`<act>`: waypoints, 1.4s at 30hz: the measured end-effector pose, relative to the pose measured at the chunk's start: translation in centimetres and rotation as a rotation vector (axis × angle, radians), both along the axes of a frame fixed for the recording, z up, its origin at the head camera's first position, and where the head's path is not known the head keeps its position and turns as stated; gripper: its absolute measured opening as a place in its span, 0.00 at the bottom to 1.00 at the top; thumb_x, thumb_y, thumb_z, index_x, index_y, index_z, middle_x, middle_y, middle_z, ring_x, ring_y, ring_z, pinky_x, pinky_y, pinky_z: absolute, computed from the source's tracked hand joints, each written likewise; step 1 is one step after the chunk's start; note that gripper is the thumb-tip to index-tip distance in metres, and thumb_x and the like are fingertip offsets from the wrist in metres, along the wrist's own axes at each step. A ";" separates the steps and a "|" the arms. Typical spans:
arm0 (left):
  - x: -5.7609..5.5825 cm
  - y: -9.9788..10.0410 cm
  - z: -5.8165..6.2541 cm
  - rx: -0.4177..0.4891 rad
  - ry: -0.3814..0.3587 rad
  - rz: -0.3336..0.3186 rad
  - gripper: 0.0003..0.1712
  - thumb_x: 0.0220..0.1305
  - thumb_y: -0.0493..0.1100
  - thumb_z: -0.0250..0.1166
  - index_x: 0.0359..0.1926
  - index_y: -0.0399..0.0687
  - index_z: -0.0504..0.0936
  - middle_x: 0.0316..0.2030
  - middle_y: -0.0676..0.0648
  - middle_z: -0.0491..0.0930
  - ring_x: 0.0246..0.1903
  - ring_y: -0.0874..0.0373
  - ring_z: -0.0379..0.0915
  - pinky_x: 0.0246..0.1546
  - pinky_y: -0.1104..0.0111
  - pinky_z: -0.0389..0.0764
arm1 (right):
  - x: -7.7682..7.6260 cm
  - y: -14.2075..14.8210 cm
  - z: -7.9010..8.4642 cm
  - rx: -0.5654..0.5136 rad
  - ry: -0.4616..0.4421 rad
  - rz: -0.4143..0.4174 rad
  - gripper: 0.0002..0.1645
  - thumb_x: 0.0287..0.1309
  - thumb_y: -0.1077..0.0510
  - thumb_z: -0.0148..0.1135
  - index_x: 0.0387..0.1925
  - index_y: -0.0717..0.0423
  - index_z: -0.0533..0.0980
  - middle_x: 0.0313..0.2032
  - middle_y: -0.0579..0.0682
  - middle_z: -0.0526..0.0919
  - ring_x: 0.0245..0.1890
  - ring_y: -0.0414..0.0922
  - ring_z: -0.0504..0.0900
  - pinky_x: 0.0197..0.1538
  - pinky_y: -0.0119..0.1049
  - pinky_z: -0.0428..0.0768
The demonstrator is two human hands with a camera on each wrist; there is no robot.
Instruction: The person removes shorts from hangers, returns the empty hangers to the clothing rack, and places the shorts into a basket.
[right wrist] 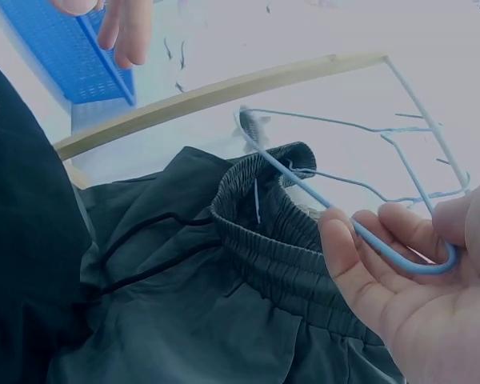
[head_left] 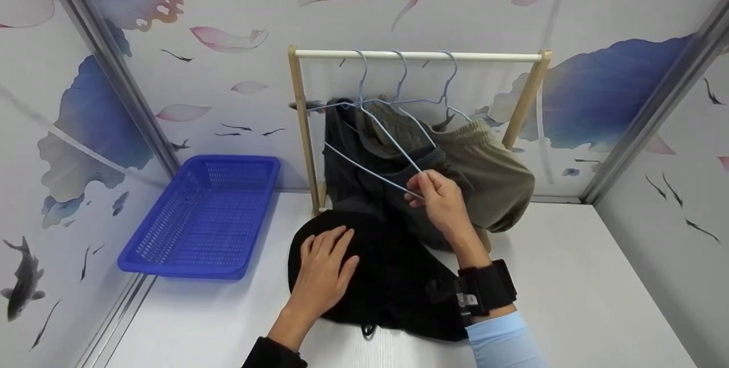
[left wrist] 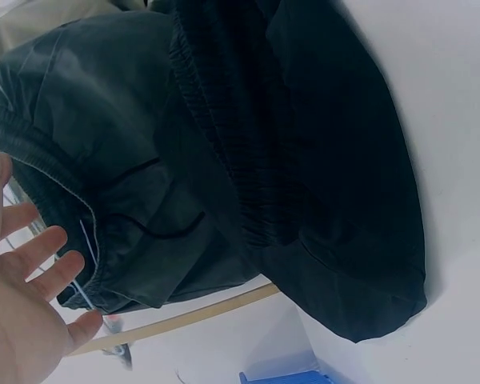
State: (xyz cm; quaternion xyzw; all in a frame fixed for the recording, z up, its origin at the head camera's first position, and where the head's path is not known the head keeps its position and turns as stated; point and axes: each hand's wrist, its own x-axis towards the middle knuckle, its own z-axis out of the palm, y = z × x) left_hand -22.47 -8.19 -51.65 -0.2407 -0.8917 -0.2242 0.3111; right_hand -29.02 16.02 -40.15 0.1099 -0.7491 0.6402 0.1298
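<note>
My right hand (head_left: 441, 200) pinches a light blue wire hanger (right wrist: 420, 268) by its rounded end, in front of the rack. Below it to the left, my left hand (head_left: 322, 274) is over a black garment (head_left: 393, 277) on the table, fingers extended; whether they touch the cloth I cannot tell. The black garment's gathered elastic waistband shows in the left wrist view. Beside my right hand hang dark shorts or trousers (right wrist: 248, 296) with an elastic waist and black drawstrings. Behind them is a khaki garment (head_left: 495, 168), also elastic-waisted.
A small rack with a white rail (head_left: 484, 57) and wooden legs (head_left: 304, 140) stands at the back, several blue hanger hooks over its rail. To the left sits a blue perforated basket (head_left: 208, 231). Patterned wall panels enclose the white table (head_left: 575, 277).
</note>
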 end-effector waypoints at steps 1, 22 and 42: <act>0.0 0.0 0.0 0.002 -0.002 -0.002 0.28 0.70 0.45 0.68 0.68 0.41 0.77 0.64 0.39 0.76 0.62 0.44 0.71 0.62 0.39 0.66 | 0.0 0.1 0.0 -0.002 -0.004 0.005 0.18 0.79 0.65 0.48 0.35 0.73 0.79 0.34 0.63 0.84 0.31 0.48 0.89 0.35 0.32 0.86; 0.2 0.4 -0.5 0.039 -0.034 -0.020 0.27 0.72 0.46 0.66 0.67 0.40 0.78 0.63 0.38 0.76 0.61 0.44 0.72 0.61 0.46 0.71 | 1.3 3.7 -2.3 0.244 -0.144 0.126 0.12 0.73 0.67 0.56 0.52 0.72 0.74 0.41 0.66 0.86 0.35 0.57 0.89 0.38 0.40 0.87; 1.1 2.5 -0.3 0.116 -0.272 0.059 0.29 0.79 0.55 0.56 0.68 0.38 0.76 0.67 0.36 0.74 0.66 0.39 0.68 0.63 0.40 0.66 | 5.2 6.0 -5.7 0.323 0.118 -0.045 0.07 0.70 0.66 0.62 0.45 0.63 0.84 0.42 0.54 0.87 0.39 0.40 0.83 0.43 0.29 0.80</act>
